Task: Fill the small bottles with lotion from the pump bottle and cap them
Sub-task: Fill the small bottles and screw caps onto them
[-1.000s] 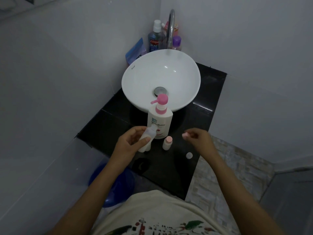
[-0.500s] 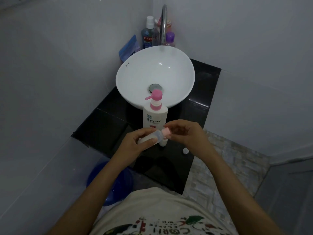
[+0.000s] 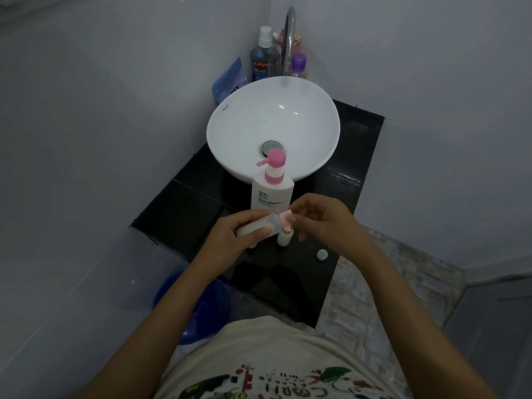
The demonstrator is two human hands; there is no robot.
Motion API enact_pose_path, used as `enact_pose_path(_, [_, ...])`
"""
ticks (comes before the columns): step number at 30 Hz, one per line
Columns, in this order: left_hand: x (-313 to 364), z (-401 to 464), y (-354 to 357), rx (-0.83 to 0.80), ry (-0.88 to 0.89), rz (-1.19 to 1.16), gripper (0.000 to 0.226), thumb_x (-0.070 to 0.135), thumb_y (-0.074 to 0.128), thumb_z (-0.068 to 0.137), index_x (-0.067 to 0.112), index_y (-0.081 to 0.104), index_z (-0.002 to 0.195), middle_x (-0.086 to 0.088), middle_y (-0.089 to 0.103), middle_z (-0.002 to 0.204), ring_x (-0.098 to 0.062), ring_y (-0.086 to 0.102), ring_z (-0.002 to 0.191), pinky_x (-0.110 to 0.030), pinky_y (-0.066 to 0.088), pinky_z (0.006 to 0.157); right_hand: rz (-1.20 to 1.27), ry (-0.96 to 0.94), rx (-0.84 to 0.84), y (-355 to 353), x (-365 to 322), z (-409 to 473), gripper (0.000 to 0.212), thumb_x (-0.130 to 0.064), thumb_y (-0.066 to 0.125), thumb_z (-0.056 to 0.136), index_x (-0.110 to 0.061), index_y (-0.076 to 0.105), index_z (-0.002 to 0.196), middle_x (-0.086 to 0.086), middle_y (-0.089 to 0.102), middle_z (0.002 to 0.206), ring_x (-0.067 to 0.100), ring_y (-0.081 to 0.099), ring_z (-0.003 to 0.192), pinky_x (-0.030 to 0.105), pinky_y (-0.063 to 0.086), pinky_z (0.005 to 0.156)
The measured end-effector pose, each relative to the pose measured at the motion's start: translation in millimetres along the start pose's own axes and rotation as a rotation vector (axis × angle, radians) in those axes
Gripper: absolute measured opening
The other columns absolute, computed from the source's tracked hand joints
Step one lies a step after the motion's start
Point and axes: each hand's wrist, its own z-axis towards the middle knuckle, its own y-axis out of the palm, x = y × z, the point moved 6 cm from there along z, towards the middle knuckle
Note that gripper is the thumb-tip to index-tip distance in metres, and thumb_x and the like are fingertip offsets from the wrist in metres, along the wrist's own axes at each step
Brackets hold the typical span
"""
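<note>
A white pump bottle (image 3: 272,194) with a pink pump head stands on the black counter (image 3: 187,208), just in front of the basin. My left hand (image 3: 233,231) holds a small white bottle (image 3: 253,227) tilted on its side. The fingertips of my right hand (image 3: 322,220) pinch a pink cap (image 3: 285,218) that sits on that bottle's mouth. A second small bottle (image 3: 284,237) stands upright on the counter below my hands, partly hidden by them. A loose white cap (image 3: 321,254) lies on the counter to the right.
A white bowl basin (image 3: 244,116) with a chrome tap (image 3: 289,38) fills the back of the counter. Mouthwash (image 3: 260,59), a purple-capped bottle (image 3: 298,64) and a blue pouch (image 3: 230,80) stand behind it. A blue bucket (image 3: 207,300) sits on the floor at the left.
My right hand carried the pink cap leftward from the counter's right side to the mouth of the small bottle in my left hand. It now holds the cap on the bottle.
</note>
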Motion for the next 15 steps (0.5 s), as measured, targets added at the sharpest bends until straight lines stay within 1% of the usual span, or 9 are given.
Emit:
enact_pose_path(2, [0.7, -0.8, 0.7, -0.001, 0.003, 0.002, 0.032, 0.008, 0.064, 0.086, 0.015, 0.064, 0.117, 0.002, 0.065, 0.114, 0.004, 0.062, 0.096, -0.012, 0.052, 0.073, -0.043, 0.051, 0.052, 1.6, 0.4, 0.1, 0.022, -0.037, 0.059, 0.088, -0.016, 0.066, 0.088, 0.0, 0.069, 0.069, 0.006, 0.06, 0.05, 0.02, 0.051, 0.056])
enact_pose_path(3, [1.4, -0.9, 0.9, -0.003, 0.003, 0.001, 0.032, 0.008, 0.064, 0.086, 0.015, 0.063, 0.117, 0.003, 0.065, 0.114, 0.004, 0.062, 0.095, -0.012, 0.052, 0.072, -0.044, 0.058, 0.052, 2.2, 0.8, 0.0, 0.024, -0.04, 0.058, 0.088, -0.017, 0.066, 0.089, -0.001, 0.068, 0.069, 0.005, 0.059, 0.05, 0.02, 0.051, 0.055])
enact_pose_path(5, [3.2, -1.2, 1.3, -0.009, 0.003, -0.01, 0.031, 0.007, 0.063, 0.086, 0.016, 0.063, 0.116, 0.006, 0.065, 0.11, 0.006, 0.062, 0.092, -0.011, 0.052, 0.071, -0.014, 0.016, 0.001, 3.7, -0.9, -1.7, 0.018, -0.035, 0.06, 0.088, -0.022, 0.062, 0.1, 0.001, 0.069, 0.082, 0.008, 0.063, 0.06, 0.021, 0.054, 0.06])
enact_pose_path(7, [4.3, -1.5, 0.7, -0.003, 0.002, -0.014, 0.03, 0.006, 0.063, 0.086, 0.017, 0.062, 0.114, 0.006, 0.064, 0.108, 0.008, 0.062, 0.09, -0.011, 0.052, 0.07, -0.021, -0.035, -0.045, 3.8, -2.9, -3.9, 0.019, -0.023, 0.064, 0.087, -0.023, 0.059, 0.105, 0.002, 0.067, 0.09, 0.016, 0.066, 0.07, 0.024, 0.056, 0.067])
enact_pose_path(9, [5.2, -2.2, 0.3, -0.003, 0.006, -0.011, 0.03, 0.006, 0.063, 0.086, 0.019, 0.063, 0.112, 0.007, 0.064, 0.109, 0.008, 0.062, 0.091, -0.01, 0.052, 0.071, -0.028, -0.018, -0.02, 4.2, -3.4, -5.2, 0.012, -0.023, 0.063, 0.088, -0.018, 0.062, 0.099, 0.003, 0.069, 0.083, 0.013, 0.064, 0.062, 0.02, 0.053, 0.06])
enact_pose_path(11, [6.4, -2.8, 1.2, -0.017, 0.01, -0.004, 0.029, 0.007, 0.063, 0.086, 0.021, 0.063, 0.111, 0.008, 0.064, 0.109, 0.007, 0.062, 0.092, -0.012, 0.053, 0.073, -0.027, 0.018, 0.03, 4.8, -3.2, -5.5, 0.018, -0.033, 0.058, 0.09, -0.015, 0.064, 0.091, 0.0, 0.067, 0.071, 0.008, 0.06, 0.052, 0.017, 0.048, 0.053])
enact_pose_path(12, [6.9, -2.8, 1.7, -0.021, 0.01, 0.002, 0.029, 0.008, 0.063, 0.086, 0.022, 0.063, 0.111, 0.008, 0.064, 0.109, 0.006, 0.062, 0.092, -0.013, 0.054, 0.073, -0.019, 0.017, 0.038, 4.9, -3.2, -5.8, 0.02, -0.035, 0.057, 0.09, -0.016, 0.063, 0.093, 0.001, 0.067, 0.071, 0.007, 0.059, 0.051, 0.016, 0.047, 0.052])
enact_pose_path(13, [7.2, -3.0, 1.5, -0.02, 0.01, 0.006, 0.028, 0.008, 0.064, 0.086, 0.022, 0.063, 0.11, 0.008, 0.064, 0.109, 0.006, 0.062, 0.092, -0.013, 0.054, 0.073, -0.001, 0.004, 0.033, 4.9, -4.4, -6.4, 0.018, -0.034, 0.057, 0.09, -0.017, 0.061, 0.098, 0.003, 0.068, 0.075, 0.008, 0.061, 0.054, 0.015, 0.047, 0.053])
enact_pose_path(15, [7.8, -3.1, 0.3, -0.012, 0.011, 0.007, 0.028, 0.009, 0.064, 0.086, 0.022, 0.063, 0.11, 0.008, 0.065, 0.107, 0.005, 0.062, 0.09, -0.013, 0.054, 0.072, 0.032, -0.037, -0.005, 4.2, -6.1, -7.5, 0.019, -0.024, 0.06, 0.089, -0.022, 0.057, 0.108, 0.006, 0.068, 0.086, 0.012, 0.066, 0.065, 0.014, 0.05, 0.058])
